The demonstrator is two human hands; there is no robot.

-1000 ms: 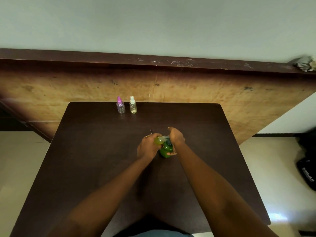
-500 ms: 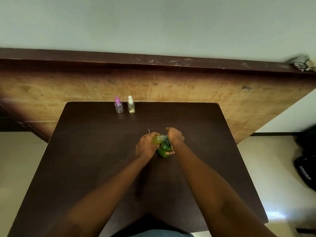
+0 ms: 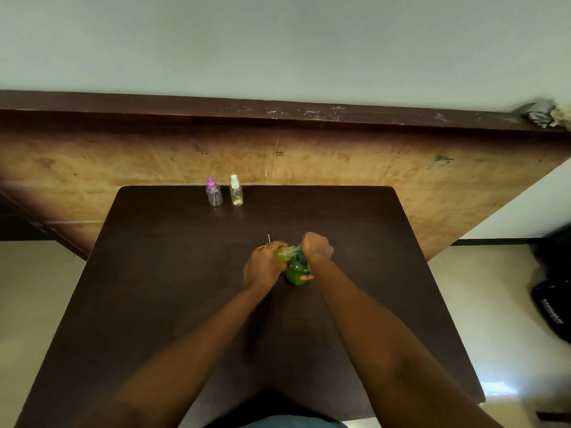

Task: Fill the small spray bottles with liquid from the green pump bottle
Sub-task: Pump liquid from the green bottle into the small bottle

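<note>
The left hand (image 3: 262, 267) has its fingers curled round a small bottle (image 3: 281, 254), held against the spout of the green pump bottle (image 3: 297, 271). The right hand (image 3: 316, 250) grips the pump top. The small bottle looks partly filled. Far beyond the fingers, a purple-capped bottle (image 3: 213, 194) and a white-capped bottle (image 3: 236, 193) wait on the tabletop (image 3: 173, 273), apparently unfilled.

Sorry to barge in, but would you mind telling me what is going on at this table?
A person is filling a small bottle at a dark table. The left hand holds it, already yellow-green inside, tilted against the spout of the green pump bottle, while the right hand grips the pump head from above. Two more spray bottles, a pink-capped bottle and a white-capped bottle, stand side by side at the far edge, untouched.
</note>
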